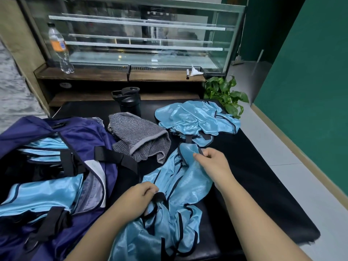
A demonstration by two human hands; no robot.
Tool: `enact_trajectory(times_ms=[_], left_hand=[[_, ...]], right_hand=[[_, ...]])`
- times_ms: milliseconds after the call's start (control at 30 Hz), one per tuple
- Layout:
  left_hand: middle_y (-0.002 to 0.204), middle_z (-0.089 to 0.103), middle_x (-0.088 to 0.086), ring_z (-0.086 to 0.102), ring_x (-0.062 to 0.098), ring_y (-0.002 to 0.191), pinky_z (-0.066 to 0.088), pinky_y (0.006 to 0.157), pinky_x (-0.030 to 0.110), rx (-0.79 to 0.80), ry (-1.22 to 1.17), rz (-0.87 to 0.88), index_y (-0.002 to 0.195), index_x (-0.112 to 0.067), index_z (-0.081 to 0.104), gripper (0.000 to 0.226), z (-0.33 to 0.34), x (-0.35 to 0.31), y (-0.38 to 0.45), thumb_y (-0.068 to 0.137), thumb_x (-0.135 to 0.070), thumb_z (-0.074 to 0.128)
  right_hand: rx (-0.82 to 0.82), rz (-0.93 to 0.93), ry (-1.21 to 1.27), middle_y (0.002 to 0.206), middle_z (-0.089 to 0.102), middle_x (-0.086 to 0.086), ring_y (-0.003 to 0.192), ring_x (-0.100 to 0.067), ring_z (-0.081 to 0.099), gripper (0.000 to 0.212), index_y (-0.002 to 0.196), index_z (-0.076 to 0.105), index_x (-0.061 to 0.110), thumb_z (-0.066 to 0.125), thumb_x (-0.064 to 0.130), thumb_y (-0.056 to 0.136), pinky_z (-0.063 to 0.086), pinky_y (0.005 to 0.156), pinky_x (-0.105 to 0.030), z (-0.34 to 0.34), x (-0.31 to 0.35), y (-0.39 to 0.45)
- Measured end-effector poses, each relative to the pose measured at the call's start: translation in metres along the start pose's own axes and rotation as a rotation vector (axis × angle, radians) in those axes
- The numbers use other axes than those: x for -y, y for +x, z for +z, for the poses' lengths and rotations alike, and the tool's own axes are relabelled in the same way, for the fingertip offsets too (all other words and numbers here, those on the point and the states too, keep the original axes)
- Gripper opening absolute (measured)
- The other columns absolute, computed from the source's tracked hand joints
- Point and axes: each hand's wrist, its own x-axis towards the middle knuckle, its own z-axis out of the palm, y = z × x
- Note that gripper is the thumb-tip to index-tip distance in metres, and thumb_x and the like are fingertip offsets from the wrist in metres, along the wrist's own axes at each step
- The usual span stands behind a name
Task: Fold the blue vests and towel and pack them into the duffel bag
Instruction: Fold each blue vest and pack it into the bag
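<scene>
Blue vest (pixel 180 187): crumpled, spread on black table (pixel 263 185), in front of the person. Left hand (pixel 140 196): fingers curled, gripping black trim at near end. Right hand (pixel 212 159): pinching vest's far edge. Vest pile (pixel 195 117): heaped beyond, right. Grey towel (pixel 141 136): loosely folded, between pile and duffel bag (pixel 90 136). Bag: open, left, folded vests inside. Black bottle (pixel 130 100): behind towel.

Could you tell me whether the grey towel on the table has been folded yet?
Not neatly: the grey towel lies loosely bunched beside the duffel bag.
</scene>
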Motion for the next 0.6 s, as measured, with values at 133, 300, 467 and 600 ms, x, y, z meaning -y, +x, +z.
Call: enact_trajectory(times_ms=[133,300,467,600], left_hand=[[0.081,0.064,-0.003,0.057,0.013,0.068,0.049,0.071,0.028,-0.099,-0.262,0.051,0.093,-0.034,0.065,0.013,-0.002,-0.019,0.003,0.096,-0.029,0.053],[0.121,0.064,-0.005,0.057,0.014,0.117,0.039,0.106,0.034,-0.03,-0.83,-0.015,0.119,-0.027,0.061,0.051,-0.009,-0.065,0.011,0.08,-0.059,0.056],[0.11,0.069,0.015,0.065,0.021,0.098,0.046,0.098,0.038,-0.129,-1.272,0.01,0.119,-0.003,0.06,0.043,-0.02,-0.09,0.015,0.086,-0.03,0.059],[0.098,0.069,0.013,0.067,0.018,0.081,0.056,0.076,0.03,-0.214,-1.268,0.185,0.103,-0.01,0.059,0.018,-0.025,-0.094,0.005,0.088,-0.001,0.057]], right_hand=[[0.17,-0.121,0.169,0.113,0.069,0.015,0.098,-0.003,0.066,0.046,0.051,0.029,0.021,0.058,-0.003,0.078,0.043,0.076,-0.027,0.003,0.022,-0.015],[0.477,-0.093,0.466,0.074,0.071,0.007,0.07,-0.007,0.065,0.02,0.062,0.067,0.014,0.05,0.004,0.062,0.049,0.065,-0.018,0.002,0.044,-0.034],[0.605,-0.022,0.391,0.062,0.055,0.001,0.058,-0.01,0.051,0.008,0.061,0.058,0.014,0.061,0.01,0.067,0.04,0.057,-0.019,0.0,0.042,-0.035],[0.651,0.03,0.244,0.075,0.062,0.004,0.063,-0.008,0.053,0.033,0.094,0.062,0.007,0.06,0.039,0.084,0.04,0.06,-0.02,0.001,0.037,-0.037]])
